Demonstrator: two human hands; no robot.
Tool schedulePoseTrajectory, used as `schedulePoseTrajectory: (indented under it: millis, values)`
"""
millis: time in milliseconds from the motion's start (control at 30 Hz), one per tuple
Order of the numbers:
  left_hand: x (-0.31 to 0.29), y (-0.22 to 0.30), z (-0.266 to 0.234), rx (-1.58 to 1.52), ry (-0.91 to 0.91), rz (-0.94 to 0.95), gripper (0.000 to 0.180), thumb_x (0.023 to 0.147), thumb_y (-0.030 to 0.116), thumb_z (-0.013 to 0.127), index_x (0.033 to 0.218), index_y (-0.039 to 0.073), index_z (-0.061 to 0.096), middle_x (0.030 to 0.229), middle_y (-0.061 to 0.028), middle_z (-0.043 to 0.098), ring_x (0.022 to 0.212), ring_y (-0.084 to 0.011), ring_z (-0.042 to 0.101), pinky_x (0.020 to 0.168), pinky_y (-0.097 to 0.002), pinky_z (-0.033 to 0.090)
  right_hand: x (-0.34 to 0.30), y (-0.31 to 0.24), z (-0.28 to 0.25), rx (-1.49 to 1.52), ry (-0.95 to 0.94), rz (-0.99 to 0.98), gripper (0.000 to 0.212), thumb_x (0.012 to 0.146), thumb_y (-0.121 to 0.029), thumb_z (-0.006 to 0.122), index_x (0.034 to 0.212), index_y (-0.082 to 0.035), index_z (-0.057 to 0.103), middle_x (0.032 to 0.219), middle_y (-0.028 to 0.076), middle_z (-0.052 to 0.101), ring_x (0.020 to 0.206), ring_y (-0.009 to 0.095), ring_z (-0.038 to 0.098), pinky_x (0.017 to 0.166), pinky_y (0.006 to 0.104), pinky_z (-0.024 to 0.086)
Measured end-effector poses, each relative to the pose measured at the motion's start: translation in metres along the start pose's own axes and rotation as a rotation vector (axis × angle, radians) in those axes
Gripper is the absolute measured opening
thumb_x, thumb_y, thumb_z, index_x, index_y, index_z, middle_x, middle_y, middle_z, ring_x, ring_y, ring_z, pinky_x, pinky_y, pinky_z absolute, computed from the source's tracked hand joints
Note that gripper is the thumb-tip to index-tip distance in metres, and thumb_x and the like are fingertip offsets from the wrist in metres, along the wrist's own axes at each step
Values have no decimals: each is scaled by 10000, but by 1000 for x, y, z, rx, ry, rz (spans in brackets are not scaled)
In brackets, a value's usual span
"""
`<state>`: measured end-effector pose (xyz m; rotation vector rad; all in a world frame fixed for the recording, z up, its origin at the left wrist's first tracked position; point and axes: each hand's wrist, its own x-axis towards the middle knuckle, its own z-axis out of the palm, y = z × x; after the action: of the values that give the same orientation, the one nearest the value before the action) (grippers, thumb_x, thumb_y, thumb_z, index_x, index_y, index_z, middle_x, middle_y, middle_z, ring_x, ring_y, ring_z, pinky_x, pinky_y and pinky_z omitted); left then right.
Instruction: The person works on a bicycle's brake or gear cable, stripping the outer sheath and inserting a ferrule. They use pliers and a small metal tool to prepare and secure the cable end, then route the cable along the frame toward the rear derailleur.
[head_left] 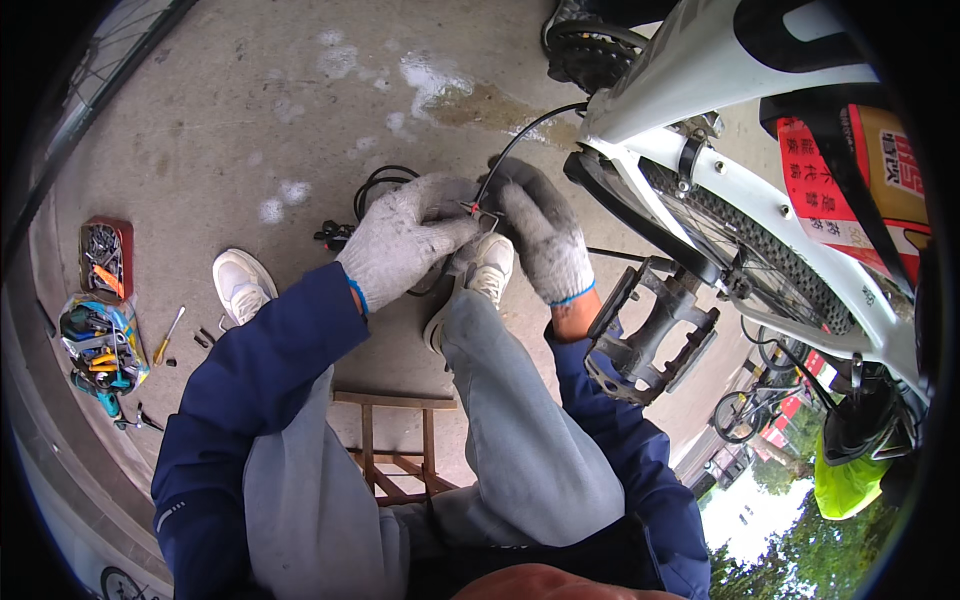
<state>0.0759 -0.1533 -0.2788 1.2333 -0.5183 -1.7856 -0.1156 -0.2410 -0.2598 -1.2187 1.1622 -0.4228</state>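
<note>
Both hands wear dirty white knitted gloves with blue cuffs and meet above my shoe. My left hand (pixel 405 232) is closed, its thumb and fingers pinching the end of a black bicycle cable (pixel 521 134) by a small red piece (pixel 474 208). Close beside it, my right hand (pixel 545 228) is curled with its thumb near a thin bent metal wire (pixel 491 216); its fingertips are partly hidden, so what they grip is unclear. From my hands the cable arches up to the white bicycle frame (pixel 625 125). More black cable (pixel 378 180) lies coiled behind my left hand.
The bicycle's pedal (pixel 655 335) juts out close to my right forearm, with the rear tyre (pixel 750 225) beyond. On the left stand a red box of small parts (pixel 128 245) and a tool bag (pixel 135 335), with a screwdriver (pixel 170 335) nearby. A wooden stool (pixel 395 402) is beneath me.
</note>
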Motion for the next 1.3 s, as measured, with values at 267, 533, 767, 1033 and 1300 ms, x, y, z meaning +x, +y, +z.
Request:
schedulePoseTrajectory:
  millis: [267,533,767,1033,1300]
  values:
    - [1,-7,-6,133,130,30,342,1007,37,679,1337,-19,605,1058,-119,740,851,-173,719,731,-316,590,34,22,-1,456,-156,213,320,1076,-152,650,1358,-3,639,1180,100,723,943,159,674,859,285,569]
    - [-3,2,-11,210,150,-88,317,980,204,767,1189,-33,745,1029,-154,782,871,-190,751,792,-325,592,34,30,3,470,-210,86,362,1033,-152,704,1349,1,613,1216,147,726,1090,248,712,987,365,582]
    - [-6,-4,0,321,263,88,238,990,172,746,1112,-33,743,928,-92,765,780,-140,719,674,-291,573,38,21,1,386,-269,82,385,1009,-153,721,1327,36,614,1224,177,726,1106,257,714,975,356,582]
    - [-4,-13,1,676,436,422,179,929,124,776,1051,-5,755,945,-153,767,838,-237,756,754,-362,587,32,7,12,105,-136,58,281,1022,-149,713,1224,40,665,1070,113,760,896,169,690,813,298,560]
    - [-2,-2,-1,1046,486,585,118,874,110,765,972,53,732,941,-160,715,851,-364,720,740,-417,573,29,9,29,178,29,103,268,994,-186,773,1181,3,735,998,60,769,840,123,683,777,283,558]
